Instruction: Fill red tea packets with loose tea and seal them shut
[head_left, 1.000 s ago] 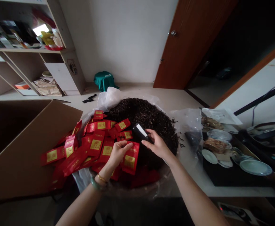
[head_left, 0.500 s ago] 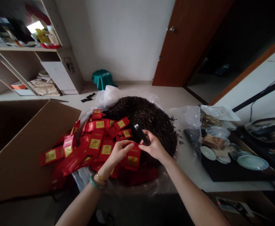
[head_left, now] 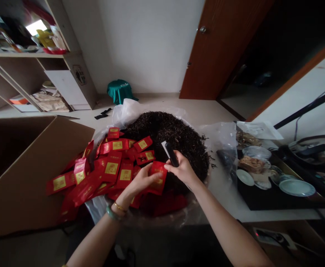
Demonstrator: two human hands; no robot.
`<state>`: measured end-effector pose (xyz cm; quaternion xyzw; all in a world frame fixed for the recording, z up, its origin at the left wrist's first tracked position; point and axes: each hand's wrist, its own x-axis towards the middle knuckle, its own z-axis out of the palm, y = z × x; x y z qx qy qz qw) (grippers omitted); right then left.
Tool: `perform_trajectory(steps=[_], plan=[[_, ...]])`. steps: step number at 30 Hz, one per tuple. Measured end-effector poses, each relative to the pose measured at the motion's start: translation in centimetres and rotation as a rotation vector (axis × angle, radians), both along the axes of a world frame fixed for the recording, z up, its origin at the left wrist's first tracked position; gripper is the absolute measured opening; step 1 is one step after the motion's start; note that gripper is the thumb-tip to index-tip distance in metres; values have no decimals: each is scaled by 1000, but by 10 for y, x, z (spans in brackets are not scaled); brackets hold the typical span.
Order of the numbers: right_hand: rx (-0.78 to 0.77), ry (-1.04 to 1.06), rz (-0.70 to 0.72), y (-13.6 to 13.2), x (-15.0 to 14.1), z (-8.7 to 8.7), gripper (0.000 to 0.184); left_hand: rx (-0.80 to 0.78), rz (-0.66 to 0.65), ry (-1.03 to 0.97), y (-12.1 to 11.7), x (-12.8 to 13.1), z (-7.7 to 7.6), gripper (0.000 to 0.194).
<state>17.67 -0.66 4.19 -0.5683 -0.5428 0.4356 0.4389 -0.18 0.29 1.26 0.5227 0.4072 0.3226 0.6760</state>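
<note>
A small red packet (head_left: 154,188) with a gold label is pinched in my left hand (head_left: 144,180), the thumb lying across its front and the other fingers behind it. My right hand (head_left: 182,170) is closed around a black-handled tool (head_left: 173,155) with a pale flat end pointing up and away; its exact kind is unclear. The right thumb meets the packet's upper right corner. Just beyond both hands lies a heap of dark, dry twisted leaves (head_left: 168,129) like loose tea. Many red packets (head_left: 111,168) are piled on the heap's left side.
Clear plastic sheeting (head_left: 129,109) surrounds the heap. An open cardboard box (head_left: 40,155) stands at left. On the right, a black tray (head_left: 258,202) carries small dishes and a lidded bowl (head_left: 297,188). Behind are a shelf unit (head_left: 80,83), a green-covered stool (head_left: 119,91) and a wooden door (head_left: 215,55).
My left thumb has slid down from the packet's top edge onto its front. The right hand has turned the black-handled tool more upright, showing more of its pale end. The view has shifted slightly.
</note>
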Motion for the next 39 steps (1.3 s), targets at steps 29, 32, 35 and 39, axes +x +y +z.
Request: perform_trajectory(steps=[29, 32, 35, 39], plan=[[-145, -743, 74, 25, 67, -23, 58, -540, 350, -442, 19, -1, -21, 44], [-190, -808, 130, 24, 66, -24, 57, -312, 217, -180, 12, 4, -25, 43], [-227, -840, 183, 24, 64, -23, 43, 183, -26, 203, 1, 8, -27, 37], [-267, -926, 236, 23, 63, -23, 37, 534, -336, 545, -8, 7, -27, 18]])
